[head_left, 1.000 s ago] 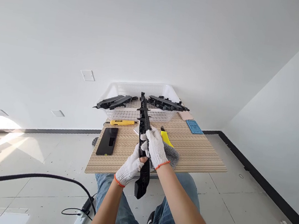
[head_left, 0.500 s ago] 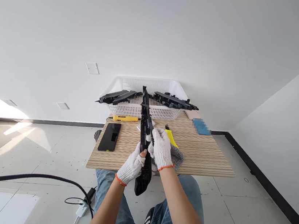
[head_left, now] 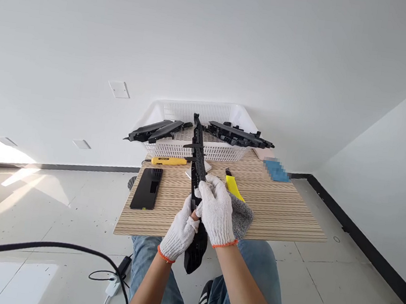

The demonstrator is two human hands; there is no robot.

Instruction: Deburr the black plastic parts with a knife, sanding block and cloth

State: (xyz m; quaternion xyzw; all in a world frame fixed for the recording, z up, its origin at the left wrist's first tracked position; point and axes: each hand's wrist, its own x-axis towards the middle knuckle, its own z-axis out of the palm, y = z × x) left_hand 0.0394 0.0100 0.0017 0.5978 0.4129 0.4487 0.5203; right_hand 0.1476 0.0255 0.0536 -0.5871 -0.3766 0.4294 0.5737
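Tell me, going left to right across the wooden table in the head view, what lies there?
Black phone → yellow-handled screwdriver → long black plastic part held in both gloved hands → yellow utility knife → blurred blue item.

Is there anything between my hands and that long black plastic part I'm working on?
Nothing visible. Both gloved hands are already on the long black part: the left hand grips it near its lower end, and the right hand wraps it just above. Only the white gloves lie between skin and plastic.
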